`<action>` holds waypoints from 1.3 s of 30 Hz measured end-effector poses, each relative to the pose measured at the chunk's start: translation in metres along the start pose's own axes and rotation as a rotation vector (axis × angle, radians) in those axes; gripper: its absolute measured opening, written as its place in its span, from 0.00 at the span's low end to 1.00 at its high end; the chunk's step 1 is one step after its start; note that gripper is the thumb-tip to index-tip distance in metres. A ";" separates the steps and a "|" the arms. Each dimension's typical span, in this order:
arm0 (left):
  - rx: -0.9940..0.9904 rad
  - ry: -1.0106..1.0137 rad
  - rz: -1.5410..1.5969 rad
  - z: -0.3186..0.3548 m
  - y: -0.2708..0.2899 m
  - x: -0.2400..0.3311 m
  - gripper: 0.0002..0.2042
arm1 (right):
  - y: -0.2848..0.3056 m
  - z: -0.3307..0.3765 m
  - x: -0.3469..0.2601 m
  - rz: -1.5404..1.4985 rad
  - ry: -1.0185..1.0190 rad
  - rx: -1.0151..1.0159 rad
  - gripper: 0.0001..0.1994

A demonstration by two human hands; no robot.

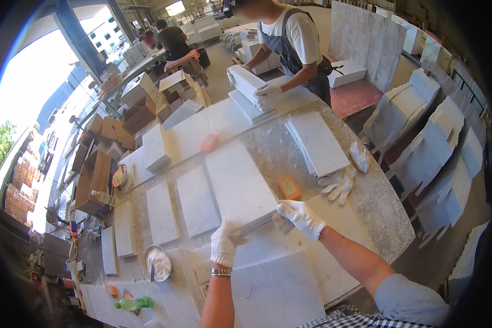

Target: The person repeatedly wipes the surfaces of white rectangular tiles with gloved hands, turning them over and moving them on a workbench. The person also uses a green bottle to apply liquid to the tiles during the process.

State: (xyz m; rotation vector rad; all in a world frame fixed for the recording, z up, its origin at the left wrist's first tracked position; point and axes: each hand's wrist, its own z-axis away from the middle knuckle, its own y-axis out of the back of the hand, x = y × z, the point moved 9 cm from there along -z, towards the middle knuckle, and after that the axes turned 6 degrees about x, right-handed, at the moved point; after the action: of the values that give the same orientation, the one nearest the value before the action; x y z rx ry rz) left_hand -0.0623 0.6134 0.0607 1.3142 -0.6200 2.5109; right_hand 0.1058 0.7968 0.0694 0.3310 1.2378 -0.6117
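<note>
A large white marble slab [240, 180] lies in front of me, its near edge between my two hands. My left hand [224, 243], in a white knit glove, has its thumb at the near left corner and its blurred fingers curled below the edge. At the near right corner, my right hand [303, 217], gloved too, presses its thumb on top with fingers underneath. Left of this slab is another marble slab [198, 199], with a narrower marble piece [162, 213] beyond it. An orange block-shaped tool [289, 187] rests on the dusty table just past my right hand.
Opposite, a co-worker's gloved hands [268, 90] hold a stack of slabs. More slabs [317, 143] and a loose white glove [339, 187] lie at the right. A bowl of white paste [157, 263] and a green bottle [134, 303] stand near left. Slab racks [402, 109] line the right.
</note>
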 end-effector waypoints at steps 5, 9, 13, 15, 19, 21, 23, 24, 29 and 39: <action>0.027 -0.172 0.032 0.021 -0.023 0.050 0.10 | -0.022 -0.040 -0.021 -0.761 -0.139 -0.254 0.38; -0.053 -0.280 -0.163 0.071 -0.051 0.043 0.11 | -0.006 -0.018 -0.025 -0.547 0.034 -0.201 0.38; -0.227 -0.185 -0.523 0.150 -0.055 -0.031 0.14 | 0.041 0.064 0.019 -0.623 -0.077 -0.035 0.25; -0.413 -0.236 -0.680 0.189 -0.067 -0.075 0.15 | 0.069 0.102 0.053 -0.646 -0.185 0.140 0.23; -0.699 -0.232 -1.069 0.255 -0.053 -0.170 0.15 | 0.143 0.195 0.108 -0.135 -0.216 0.794 0.13; -0.664 -0.442 -1.139 0.263 -0.037 -0.182 0.14 | 0.166 0.238 0.126 0.214 -0.331 0.901 0.16; -0.710 -0.535 -1.293 0.263 -0.017 -0.200 0.21 | 0.169 0.254 0.136 0.280 -0.262 0.848 0.20; -0.646 -0.702 -1.303 0.266 -0.013 -0.195 0.25 | 0.172 0.263 0.140 0.349 -0.265 0.857 0.22; -0.600 -0.940 -1.471 0.282 -0.008 -0.215 0.42 | 0.169 0.269 0.149 0.539 -0.204 0.861 0.22; -0.554 -0.925 -1.575 0.281 -0.010 -0.233 0.47 | 0.151 0.261 0.161 0.628 -0.142 0.810 0.25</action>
State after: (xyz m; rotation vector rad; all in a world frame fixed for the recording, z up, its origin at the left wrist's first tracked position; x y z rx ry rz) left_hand 0.2771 0.4860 0.0137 1.6091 -0.1597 0.4232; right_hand 0.4307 0.7324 -0.0156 1.2746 0.6356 -0.5447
